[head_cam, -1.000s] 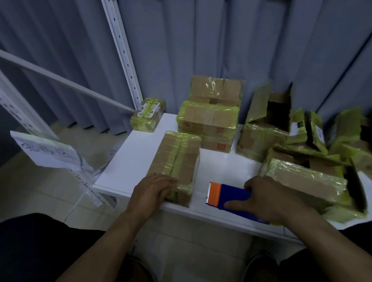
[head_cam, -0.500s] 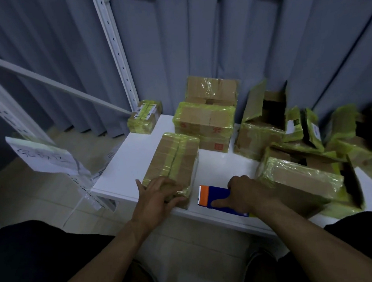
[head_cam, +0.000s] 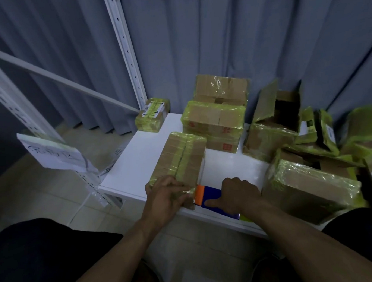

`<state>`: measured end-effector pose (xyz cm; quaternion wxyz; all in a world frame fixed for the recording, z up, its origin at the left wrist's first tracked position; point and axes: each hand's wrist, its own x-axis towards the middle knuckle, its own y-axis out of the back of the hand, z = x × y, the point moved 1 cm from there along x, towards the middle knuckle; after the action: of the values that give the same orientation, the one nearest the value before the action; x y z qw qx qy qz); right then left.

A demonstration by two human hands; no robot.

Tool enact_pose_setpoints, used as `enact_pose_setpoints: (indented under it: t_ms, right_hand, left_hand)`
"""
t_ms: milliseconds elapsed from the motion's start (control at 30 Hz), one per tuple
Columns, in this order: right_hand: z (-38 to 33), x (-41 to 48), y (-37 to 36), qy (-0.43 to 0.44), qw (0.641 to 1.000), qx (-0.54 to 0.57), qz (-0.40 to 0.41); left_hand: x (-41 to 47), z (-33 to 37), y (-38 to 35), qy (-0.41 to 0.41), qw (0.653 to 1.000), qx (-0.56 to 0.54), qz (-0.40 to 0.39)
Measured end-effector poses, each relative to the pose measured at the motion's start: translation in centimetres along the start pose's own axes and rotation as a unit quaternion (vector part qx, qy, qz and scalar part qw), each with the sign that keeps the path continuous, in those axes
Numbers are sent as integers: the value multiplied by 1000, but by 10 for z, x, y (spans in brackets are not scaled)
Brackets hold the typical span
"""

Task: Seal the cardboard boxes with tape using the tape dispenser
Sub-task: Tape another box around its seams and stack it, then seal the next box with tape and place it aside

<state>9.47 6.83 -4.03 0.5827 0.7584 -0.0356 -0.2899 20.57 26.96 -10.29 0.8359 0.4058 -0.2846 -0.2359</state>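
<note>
A long cardboard box wrapped in yellow-green tape lies on the white table, its near end at the front edge. My left hand rests on that near end, fingers bent over the corner. My right hand grips the blue tape dispenser with an orange front, which touches the box's near right corner. A strip of clear tape seems to run from the dispenser onto the box under my left fingers.
Taped boxes are stacked at the back. Open boxes with loose flaps crowd the right side, and a taped box lies close to my right wrist. A small labelled box sits at the table's far left corner. White shelf rails stand on the left.
My right hand slid the dispenser left until it met the box's near corner. My left hand shifted from the box's left side onto its near end.
</note>
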Motion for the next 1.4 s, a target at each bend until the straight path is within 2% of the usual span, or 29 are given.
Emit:
enact_pose_setpoints:
  t_ms: [200,300,467,633,700,867,967,1100,1400]
  right_hand:
    - [-12,-8,-8,50,989,-112,88]
    - [-12,-5,-12,36,988,-128,83]
    - [3,0,-9,-18,999,-12,39]
    - [13,-9,2,-31,997,39,51]
    - [16,-14,9,-37,997,55,50]
    - [12,-17,19,-32,994,85,58]
    - [1,-10,25,-17,991,115,72]
    - [-19,7,25,6,988,129,84]
    - [-56,67,20,24,965,256,54]
  left_hand:
    - [4,0,1,12,1000,-9,-6]
    - [5,3,2,24,999,-4,-20]
    - [-2,14,5,39,999,31,18]
    - [4,22,-10,170,982,70,-43]
    - [4,20,-12,165,982,80,-37]
    - [-8,9,6,124,972,187,-62]
    - [-12,4,25,147,962,223,-59]
    - [-11,-26,41,195,954,222,-59]
    - [62,-115,40,213,956,183,-82]
